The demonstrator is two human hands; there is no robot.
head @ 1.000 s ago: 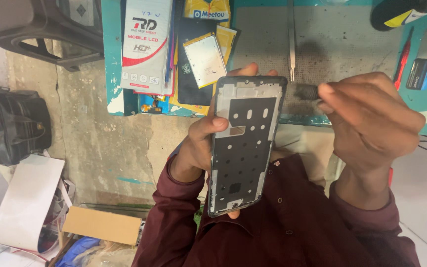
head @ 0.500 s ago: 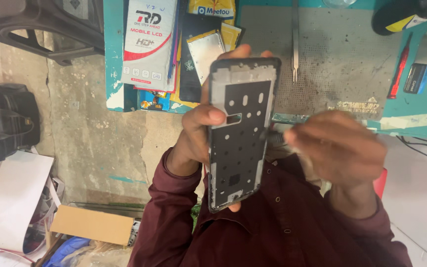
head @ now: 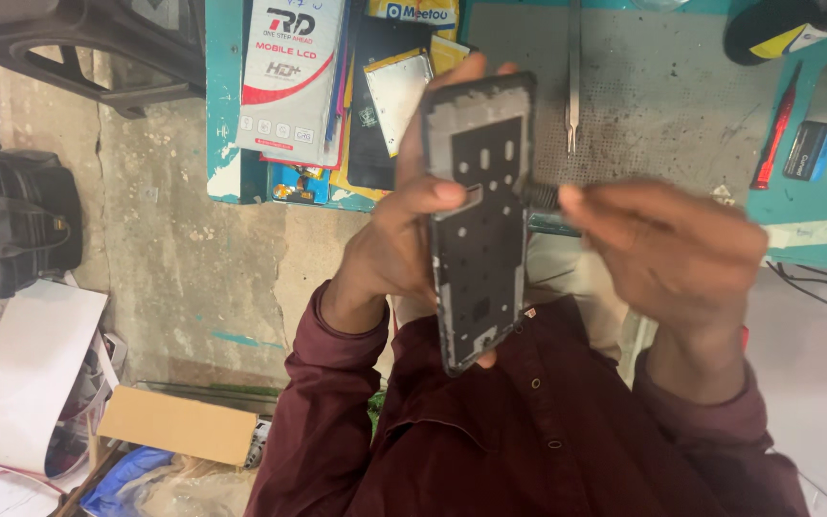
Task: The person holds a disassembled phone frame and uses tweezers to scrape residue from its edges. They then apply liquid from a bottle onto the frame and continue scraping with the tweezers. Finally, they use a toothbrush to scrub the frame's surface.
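Note:
My left hand (head: 385, 254) holds a dark phone middle frame (head: 480, 249) upright in front of my chest, thumb across its face and fingers behind it. The frame has several cut-outs and holes. My right hand (head: 667, 254) is to its right, fingers closed on a small tool with a dark knurled shaft (head: 541, 196). The tool's end touches the frame's right edge, near the top. Both sleeves are maroon.
Behind the hands is a teal bench with a grey work mat (head: 662, 96), tweezers (head: 572, 77), a red pen-like tool (head: 775, 144) and a white and red box (head: 289, 77). A black bag (head: 11, 230), white sheet (head: 26, 373) and cardboard box (head: 179, 426) lie at the left.
My right hand dipped lower and blurred half a second ago, then came back up against the frame's right edge. My left hand kept its hold on the frame.

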